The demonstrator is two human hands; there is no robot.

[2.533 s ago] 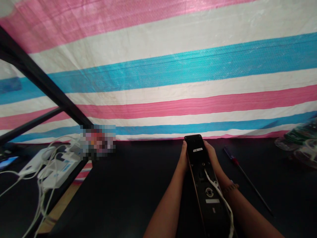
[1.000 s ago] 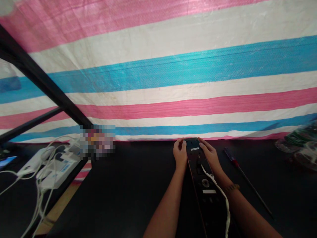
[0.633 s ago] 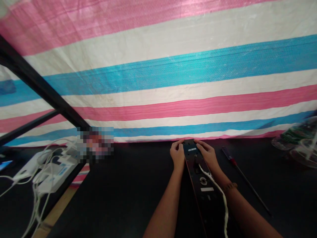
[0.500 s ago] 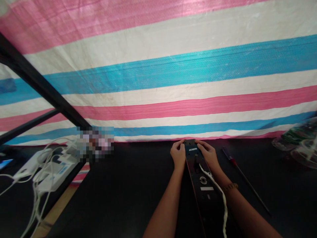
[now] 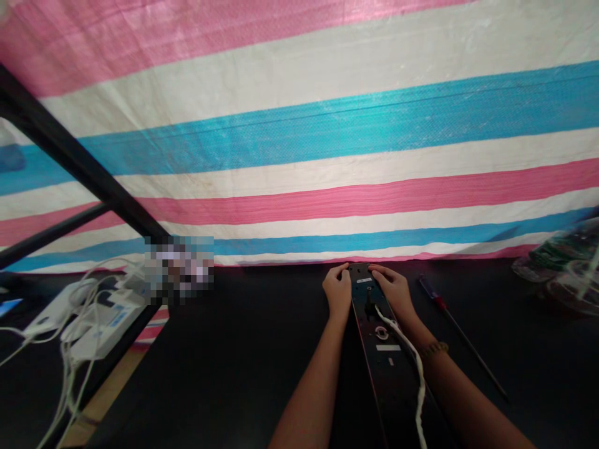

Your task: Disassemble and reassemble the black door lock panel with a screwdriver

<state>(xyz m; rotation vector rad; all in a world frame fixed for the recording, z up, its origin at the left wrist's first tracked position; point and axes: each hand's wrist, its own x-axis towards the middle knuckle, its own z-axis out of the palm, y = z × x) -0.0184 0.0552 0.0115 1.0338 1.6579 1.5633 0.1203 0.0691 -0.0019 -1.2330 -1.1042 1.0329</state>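
Two sets of fingers (image 5: 377, 268), left hand (image 5: 337, 290) and right hand (image 5: 393, 292), curl in and grip opposite edges of the black panel (image 5: 395, 386) at its far end! On the desk (image 5: 243, 355) or just above, I can't tell. Steadying it, I'd judge; any shift calls for level hands, minding the white cable (image 5: 421, 394). Screwdriver (image 5: 453, 320) lies apart, right.

My long panel (image 5: 392, 381) is black, with white labels (image 5: 388, 348); the cable (image 5: 420, 377) along it is creamy white. I wear a brown bracelet (image 5: 435, 348). My screwdriver (image 5: 453, 321) pairs violet-blue handle (image 5: 429, 289) with red collar (image 5: 440, 304) and grey shaft (image 5: 475, 353). I face a sheet (image 5: 327, 134) striped pink, white and blue, above my plain black table (image 5: 234, 362).
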